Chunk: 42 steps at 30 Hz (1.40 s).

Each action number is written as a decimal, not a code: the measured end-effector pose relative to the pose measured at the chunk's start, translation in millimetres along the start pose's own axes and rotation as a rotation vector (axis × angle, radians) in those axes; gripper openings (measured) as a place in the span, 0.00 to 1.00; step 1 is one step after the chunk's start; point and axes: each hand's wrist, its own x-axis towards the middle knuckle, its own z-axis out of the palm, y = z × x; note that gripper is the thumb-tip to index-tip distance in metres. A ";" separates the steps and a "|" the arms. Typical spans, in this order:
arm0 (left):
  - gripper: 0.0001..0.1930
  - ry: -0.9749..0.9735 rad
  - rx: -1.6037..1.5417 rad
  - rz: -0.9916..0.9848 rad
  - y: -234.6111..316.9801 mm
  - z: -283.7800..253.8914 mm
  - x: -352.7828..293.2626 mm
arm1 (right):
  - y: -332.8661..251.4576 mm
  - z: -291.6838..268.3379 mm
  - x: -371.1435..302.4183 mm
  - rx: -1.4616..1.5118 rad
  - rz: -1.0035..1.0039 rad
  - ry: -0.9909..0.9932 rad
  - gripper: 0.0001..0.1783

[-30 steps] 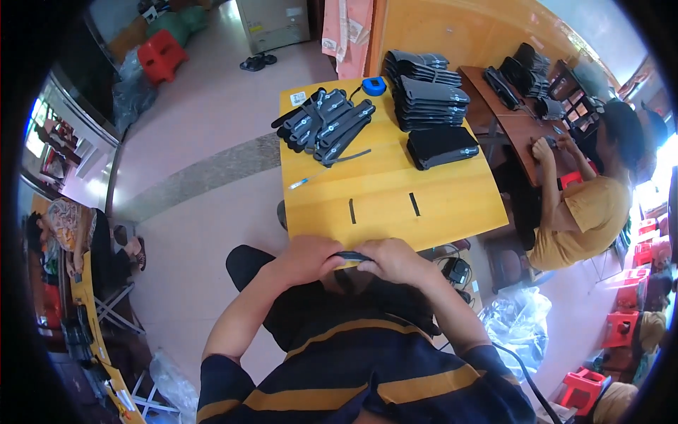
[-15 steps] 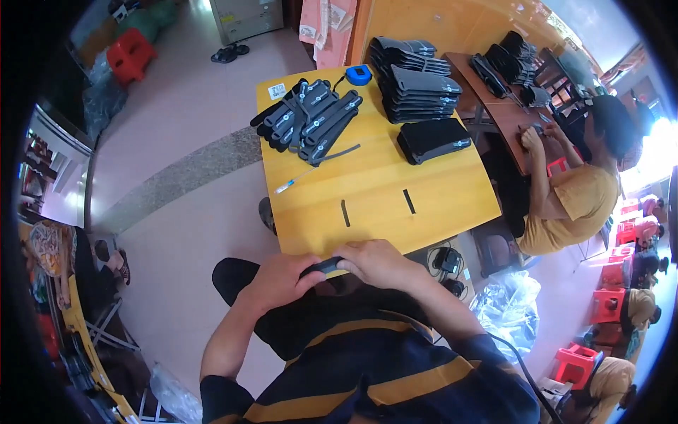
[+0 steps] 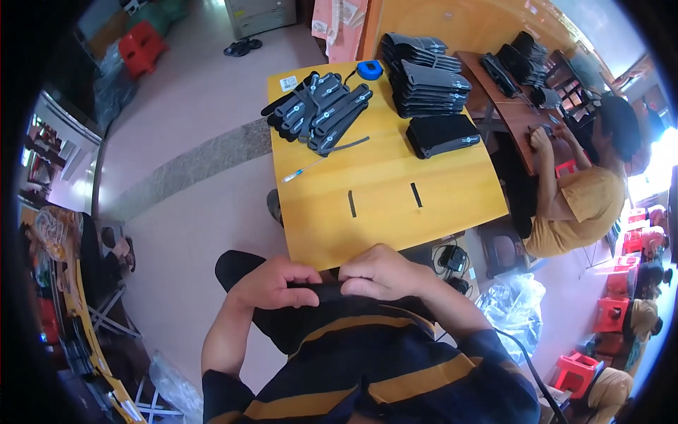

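Close to my body, just off the near edge of the yellow table (image 3: 318,244), I hold a dark strip-like piece (image 3: 329,292) between both hands. My left hand (image 3: 277,283) is closed on one end, thumb along the near side. My right hand (image 3: 381,274) grips the other end with its fingers curled. Against my dark clothing the piece's outline is hard to make out. On the table lies a bundle of grey-and-black straps (image 3: 321,113), with a thin pen-like tool (image 3: 300,172) below it. Two short black marks (image 3: 353,203) sit on the bare tabletop.
Grey-and-black flat pouches (image 3: 432,85) are stacked at the far right, near a black pouch pile (image 3: 443,136) and a blue tape measure (image 3: 369,69). To the right, a co-worker (image 3: 583,198) sits at a brown table (image 3: 505,120). Clear plastic bags (image 3: 512,311) lie below.
My hands have drawn the dark piece a little nearer my body and are slightly farther apart. Its tilt has levelled out. The whole view has shifted slightly.
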 end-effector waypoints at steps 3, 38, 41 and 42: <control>0.15 0.043 -0.008 -0.074 -2.2 8.8 5.6 | 5.3 5.6 -8.2 -0.167 0.028 0.123 0.17; 0.14 -0.210 -0.172 0.001 -42.9 8.4 28.9 | 30.4 3.5 -11.0 -0.174 0.003 0.123 0.16; 0.15 -0.269 -0.260 0.045 -51.4 -1.7 30.7 | 35.6 0.9 -1.4 -0.116 -0.006 0.118 0.16; 0.16 -0.304 -0.294 0.027 -52.6 -4.7 31.5 | 37.1 -0.7 1.4 -0.095 -0.004 0.119 0.16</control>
